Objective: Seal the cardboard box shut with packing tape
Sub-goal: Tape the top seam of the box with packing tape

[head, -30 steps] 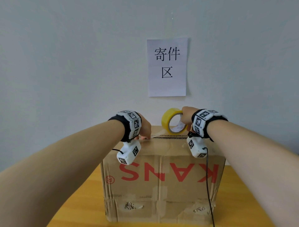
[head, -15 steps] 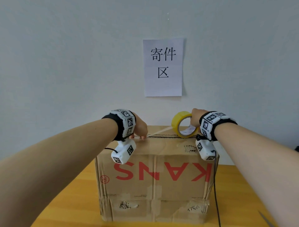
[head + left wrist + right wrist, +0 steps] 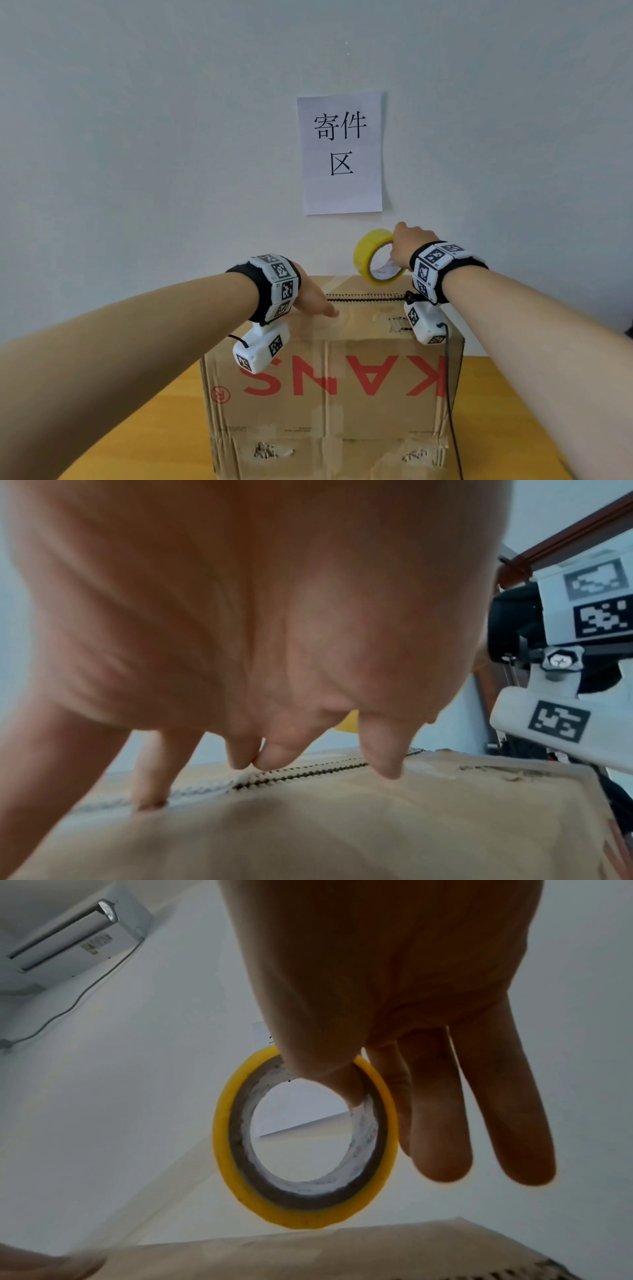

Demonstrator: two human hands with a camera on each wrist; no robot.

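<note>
Roughly midway, I'd judge: brown cardboard box [image 3: 329, 394] sits on the wooden table [image 3: 513, 411] with flaps down, and clear tape appears stuck at the left end of the top seam [image 3: 363, 298], the rest untaped. Left hand [image 3: 310, 300] lies flat, fingers [image 3: 380, 753] straight, pressing the box top; right hand [image 3: 409, 245] pinches the yellow packing tape roll [image 3: 371, 255], thumb through the core, above the box's far right.

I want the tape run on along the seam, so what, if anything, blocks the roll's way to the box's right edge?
Nothing visible does. The right hand holds the tape roll above the cardboard box, and the seam to its right lies bare. The left hand presses the top further left.
</note>
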